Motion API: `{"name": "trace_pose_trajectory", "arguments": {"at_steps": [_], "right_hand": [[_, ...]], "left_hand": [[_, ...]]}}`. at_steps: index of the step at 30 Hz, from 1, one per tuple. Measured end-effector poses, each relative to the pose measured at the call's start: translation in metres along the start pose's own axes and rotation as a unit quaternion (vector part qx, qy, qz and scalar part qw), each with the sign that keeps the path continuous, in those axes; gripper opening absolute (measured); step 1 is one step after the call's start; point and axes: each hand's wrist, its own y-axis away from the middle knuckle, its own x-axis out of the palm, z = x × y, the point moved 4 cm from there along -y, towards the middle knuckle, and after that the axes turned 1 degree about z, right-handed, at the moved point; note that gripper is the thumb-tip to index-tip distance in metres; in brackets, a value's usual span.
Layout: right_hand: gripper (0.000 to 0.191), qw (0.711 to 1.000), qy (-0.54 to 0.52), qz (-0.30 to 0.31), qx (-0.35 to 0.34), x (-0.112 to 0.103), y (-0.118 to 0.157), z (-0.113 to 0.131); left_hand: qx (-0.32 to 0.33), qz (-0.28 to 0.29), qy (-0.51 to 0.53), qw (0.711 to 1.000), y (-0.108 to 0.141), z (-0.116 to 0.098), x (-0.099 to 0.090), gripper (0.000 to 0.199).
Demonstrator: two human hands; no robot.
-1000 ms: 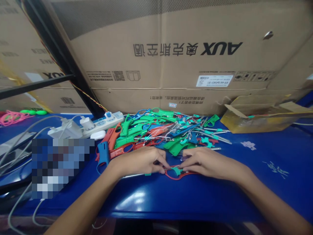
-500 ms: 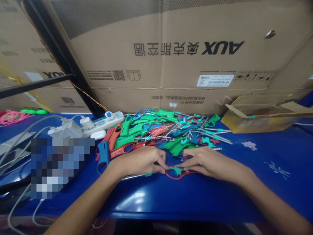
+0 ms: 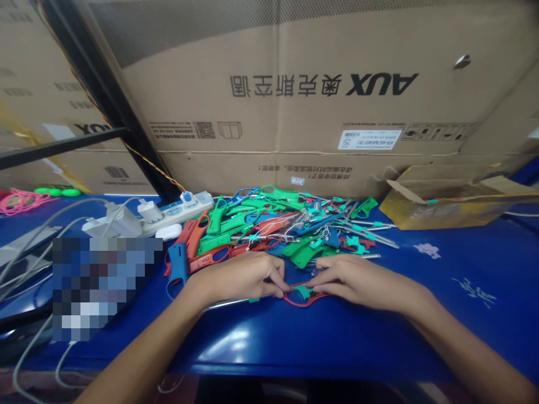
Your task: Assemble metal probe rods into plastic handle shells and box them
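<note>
A long-reach lighter (image 3: 300,304) with a red handle lies crosswise just above the blue table, between my two hands. A green trigger (image 3: 303,291) sits inside its red loop, and a metal tube (image 3: 227,303) with a green piece on it reaches out to the left. My left hand (image 3: 248,275) is closed, thumb and fingertips pinching the lighter where the tube meets the handle. At the handle's other side my right hand (image 3: 351,278) grips it, fingertips close to the trigger. The fingers cover much of the handle's inside.
A pile of red, green and blue lighter parts (image 3: 227,224) with metal tubes and wires lies beyond my hands. To its left are a power strip (image 3: 202,203) with chargers and a white case (image 3: 168,232). An open cardboard box (image 3: 455,210) stands at right; a large carton (image 3: 278,123) rises behind.
</note>
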Motion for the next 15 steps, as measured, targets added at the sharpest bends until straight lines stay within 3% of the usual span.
{"name": "trace_pose_trajectory", "arguments": {"at_steps": [15], "right_hand": [[0.026, 1.0, -0.002, -0.008, -0.02, -0.0055, -0.0024, 0.0016]], "left_hand": [[0.004, -0.031, -0.081, 0.996, 0.0014, -0.0059, -0.0023, 0.018]]}}
